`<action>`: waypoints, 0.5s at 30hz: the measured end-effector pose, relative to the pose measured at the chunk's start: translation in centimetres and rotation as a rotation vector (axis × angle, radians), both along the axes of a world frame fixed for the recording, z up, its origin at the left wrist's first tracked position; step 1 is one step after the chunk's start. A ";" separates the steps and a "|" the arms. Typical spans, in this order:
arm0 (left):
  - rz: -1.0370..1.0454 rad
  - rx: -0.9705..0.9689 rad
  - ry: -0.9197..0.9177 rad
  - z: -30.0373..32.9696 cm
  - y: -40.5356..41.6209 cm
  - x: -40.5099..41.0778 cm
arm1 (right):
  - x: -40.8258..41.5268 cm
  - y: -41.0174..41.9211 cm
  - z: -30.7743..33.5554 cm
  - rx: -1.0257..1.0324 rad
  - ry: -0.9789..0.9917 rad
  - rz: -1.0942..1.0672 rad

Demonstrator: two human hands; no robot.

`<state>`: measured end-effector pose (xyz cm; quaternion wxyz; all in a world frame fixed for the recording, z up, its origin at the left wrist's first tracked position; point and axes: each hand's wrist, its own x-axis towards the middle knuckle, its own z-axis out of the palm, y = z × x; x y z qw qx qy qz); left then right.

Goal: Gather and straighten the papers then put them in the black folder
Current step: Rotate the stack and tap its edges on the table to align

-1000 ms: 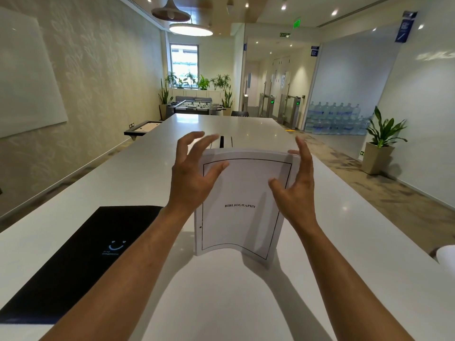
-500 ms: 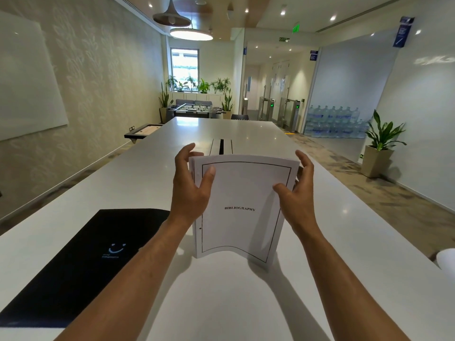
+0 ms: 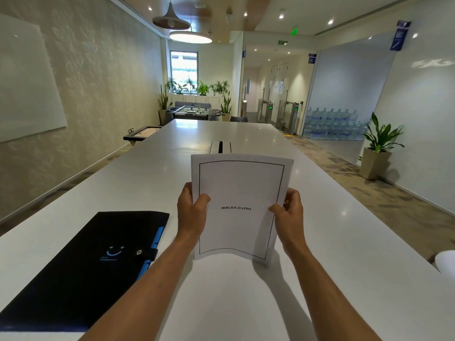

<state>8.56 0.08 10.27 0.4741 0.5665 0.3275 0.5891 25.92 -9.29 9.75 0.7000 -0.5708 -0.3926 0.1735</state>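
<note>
A stack of white papers stands upright on its lower edge on the white table, its front page printed "BIBLIOGRAPHY" inside a black border. My left hand grips the stack's left edge at mid-height and my right hand grips its right edge. The sheets bow slightly. The black folder lies shut and flat on the table to the left of my left arm, with a blue smiley logo, a snap strap and a blue edge showing.
A cable slot is set into the table just beyond the papers. A white rounded object pokes in at the right edge. A potted plant stands on the floor to the right, a foosball table beyond the far end.
Both hands slid down from the stack's upper corners to its middle edges and closed on it. The view shifted, so the folder's snap strap and blue edge now show.
</note>
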 end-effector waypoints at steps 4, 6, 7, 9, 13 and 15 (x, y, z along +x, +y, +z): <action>-0.016 0.019 0.031 -0.1 -0.2 0.4 | -0.8 0.4 -0.6 -0.017 -0.030 0.008; -0.010 0.020 0.053 -0.2 -0.1 0.3 | -1.1 0.5 -0.8 -0.005 -0.028 -0.002; -0.005 0.006 0.051 -0.3 0.1 0.2 | -1.0 0.5 -0.9 0.004 -0.015 -0.003; -0.021 -0.039 0.038 -0.6 0.6 -0.1 | -0.8 0.5 -1.1 0.005 0.002 0.012; -0.066 -0.058 0.074 -1.1 0.5 0.0 | -0.5 0.5 -1.5 -0.015 -0.009 0.047; -0.036 -0.018 0.085 -1.1 0.1 0.2 | -0.3 0.5 -1.5 -0.014 -0.014 0.036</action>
